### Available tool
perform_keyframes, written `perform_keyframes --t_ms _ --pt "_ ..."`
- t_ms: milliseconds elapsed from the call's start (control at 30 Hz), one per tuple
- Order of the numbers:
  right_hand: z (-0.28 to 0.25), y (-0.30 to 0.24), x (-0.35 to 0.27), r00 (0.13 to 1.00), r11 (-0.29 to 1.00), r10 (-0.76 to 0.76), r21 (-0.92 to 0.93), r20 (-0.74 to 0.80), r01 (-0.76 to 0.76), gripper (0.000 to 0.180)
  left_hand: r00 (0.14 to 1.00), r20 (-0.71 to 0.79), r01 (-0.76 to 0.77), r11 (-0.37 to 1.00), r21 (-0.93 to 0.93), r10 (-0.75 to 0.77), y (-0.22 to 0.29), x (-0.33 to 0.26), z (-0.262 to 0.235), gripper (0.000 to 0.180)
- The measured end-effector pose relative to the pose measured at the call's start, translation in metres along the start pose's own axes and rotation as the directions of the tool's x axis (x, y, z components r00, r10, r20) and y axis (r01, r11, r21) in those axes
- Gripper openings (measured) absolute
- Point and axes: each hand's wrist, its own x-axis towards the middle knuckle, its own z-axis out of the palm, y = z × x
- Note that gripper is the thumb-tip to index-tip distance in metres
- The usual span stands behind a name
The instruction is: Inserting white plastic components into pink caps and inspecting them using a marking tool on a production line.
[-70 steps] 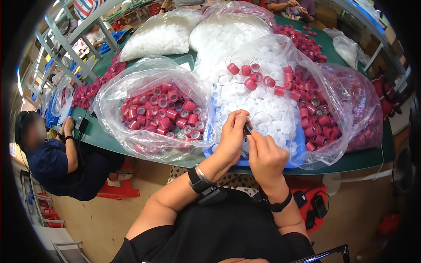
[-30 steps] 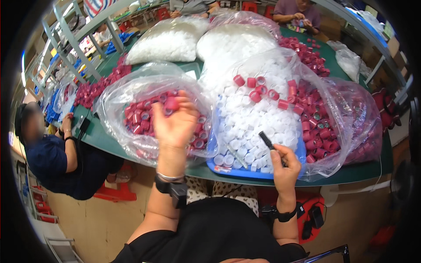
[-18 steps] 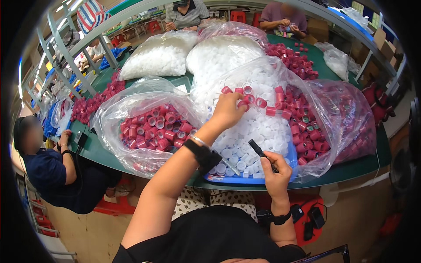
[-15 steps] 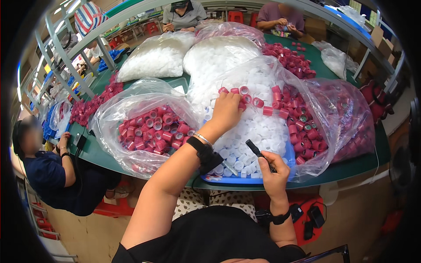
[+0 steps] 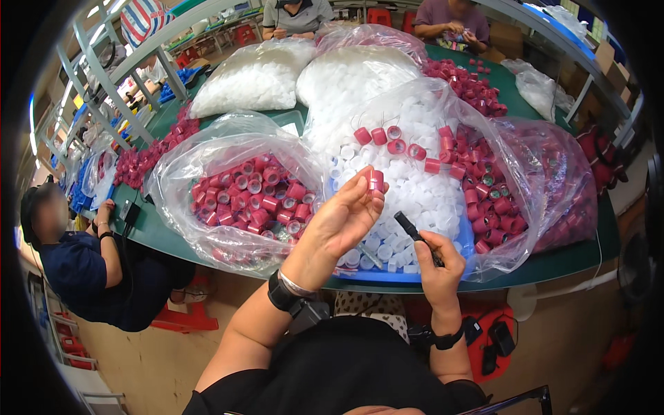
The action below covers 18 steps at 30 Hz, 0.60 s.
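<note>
My left hand [image 5: 337, 225] is raised palm up over the near part of the blue tray, its fingertips pinching a small red cylinder [image 5: 375, 180]. To its right, my right hand [image 5: 441, 266] is wrapped round a black pen-shaped tool [image 5: 408, 225], whose thick end points up and left. Small white plastic caps [image 5: 432, 197] fill the blue tray [image 5: 387, 275]. On top of the caps, beyond my left hand, a few loose red cylinders [image 5: 396, 146] lie in a bent row. Thin wires stick up from some of them.
An open clear bag of red cylinders [image 5: 256, 197] stands at left, another bag of red cylinders [image 5: 557, 200] at right. Full bags of white caps [image 5: 252, 79] stand behind on the green table [image 5: 155, 232]. A co-worker [image 5: 76, 263] sits at left; two people sit across.
My left hand has come back toward me from the row of red cylinders, now with one in its fingertips and the palm turned up. The right hand still grips the black tool.
</note>
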Motion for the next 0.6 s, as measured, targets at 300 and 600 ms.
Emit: perform_keyframes --t_ms 300,600 --pt "0.003 -0.025 0.003 0.996 0.992 -0.078 -0.091 0.047 0.082 0.018 0.987 -0.009 0.159 0.979 -0.130 -0.161 -0.014 -0.020 -0.028 0.030" --pt "0.004 -0.036 0.006 0.992 0.973 -0.101 -0.199 0.076 0.114 0.018 0.967 -0.048 0.243 0.960 -0.137 -0.252 -0.020 -0.019 -0.032 0.034"
